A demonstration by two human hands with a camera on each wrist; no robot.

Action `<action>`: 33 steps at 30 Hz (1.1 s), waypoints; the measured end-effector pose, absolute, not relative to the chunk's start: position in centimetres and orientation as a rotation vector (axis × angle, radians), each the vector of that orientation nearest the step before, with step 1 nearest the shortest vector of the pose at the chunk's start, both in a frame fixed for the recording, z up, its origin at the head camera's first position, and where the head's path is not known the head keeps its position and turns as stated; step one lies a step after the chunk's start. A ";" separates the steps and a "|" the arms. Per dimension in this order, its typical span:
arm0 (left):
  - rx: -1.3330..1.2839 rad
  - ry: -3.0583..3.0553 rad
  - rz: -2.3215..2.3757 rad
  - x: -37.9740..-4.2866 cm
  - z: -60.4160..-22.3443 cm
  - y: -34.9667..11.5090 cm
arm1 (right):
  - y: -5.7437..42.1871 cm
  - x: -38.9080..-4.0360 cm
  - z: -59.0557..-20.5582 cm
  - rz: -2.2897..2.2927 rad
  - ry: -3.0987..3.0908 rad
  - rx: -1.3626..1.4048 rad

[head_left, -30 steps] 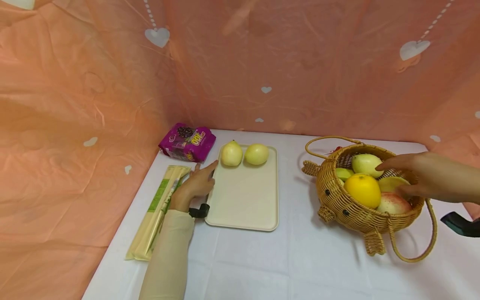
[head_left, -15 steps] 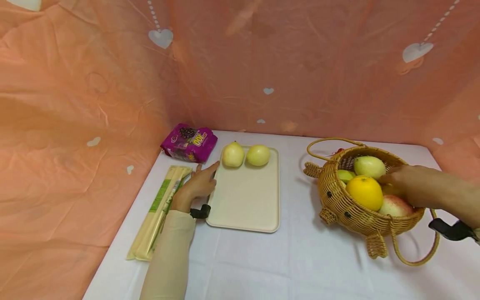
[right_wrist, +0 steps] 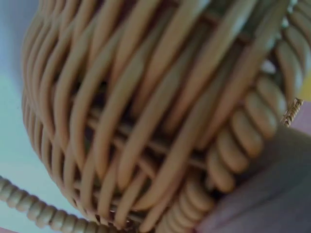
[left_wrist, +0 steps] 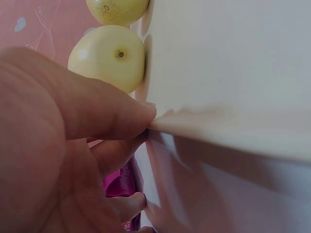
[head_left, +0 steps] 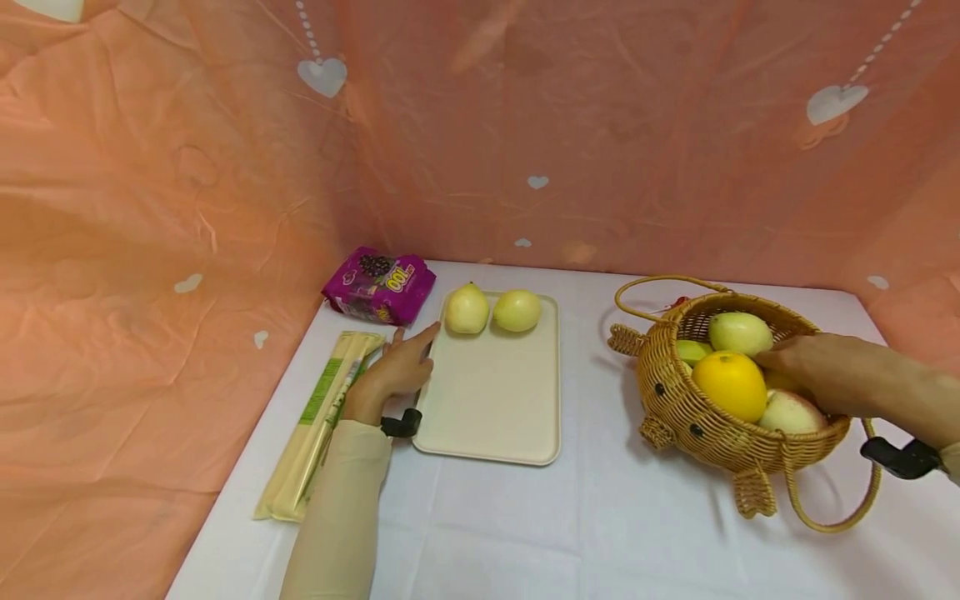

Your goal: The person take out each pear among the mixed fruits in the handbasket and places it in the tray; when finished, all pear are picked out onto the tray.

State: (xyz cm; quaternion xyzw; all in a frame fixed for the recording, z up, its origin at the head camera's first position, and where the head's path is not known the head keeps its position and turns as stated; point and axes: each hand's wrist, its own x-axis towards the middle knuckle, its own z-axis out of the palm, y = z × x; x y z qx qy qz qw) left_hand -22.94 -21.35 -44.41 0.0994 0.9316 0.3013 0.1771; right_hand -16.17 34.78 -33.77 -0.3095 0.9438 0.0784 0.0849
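My left hand (head_left: 393, 371) pinches the left rim of a cream tray (head_left: 491, 408); thumb and forefinger meet at that rim in the left wrist view. Two pale yellow-green pears (head_left: 467, 310) lie at the tray's far end. On the right, my right hand (head_left: 825, 371) reaches down into a wicker basket (head_left: 667, 417) shaped like an animal. Its fingers are hidden among the fruit, so I cannot tell what they hold. Around it lie an orange (head_left: 729, 385), a reddish-white peach (head_left: 791, 414), a pale green fruit (head_left: 741, 332) and a greener one (head_left: 692, 352).
A purple packet (head_left: 381, 286) sits behind my left hand. Left of the tray lies a long pack of noodles (head_left: 318, 425), partly under my forearm. Two looped handles (head_left: 862, 492) stick out from the basket. An orange-pink cloth (head_left: 562, 125) hangs behind the white table (head_left: 510, 533).
My right hand has sunk from above the fruit deeper into the basket, and the peach has turned a little. My left hand stays at the tray's rim.
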 end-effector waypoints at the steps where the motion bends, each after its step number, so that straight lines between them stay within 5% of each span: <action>1: 0.276 2.638 0.853 -22.9 -44.4 -21.3 | 34.8 -16.2 -33.7 0.235 2.805 -0.916; 21: 0.284 2.633 0.856 -22.8 -44.5 -21.3 | 35.3 -15.5 -34.2 0.263 2.997 -1.453; 33: 0.294 2.650 0.843 -22.9 -44.4 -21.2 | 35.7 -14.4 -33.3 0.233 2.997 -0.999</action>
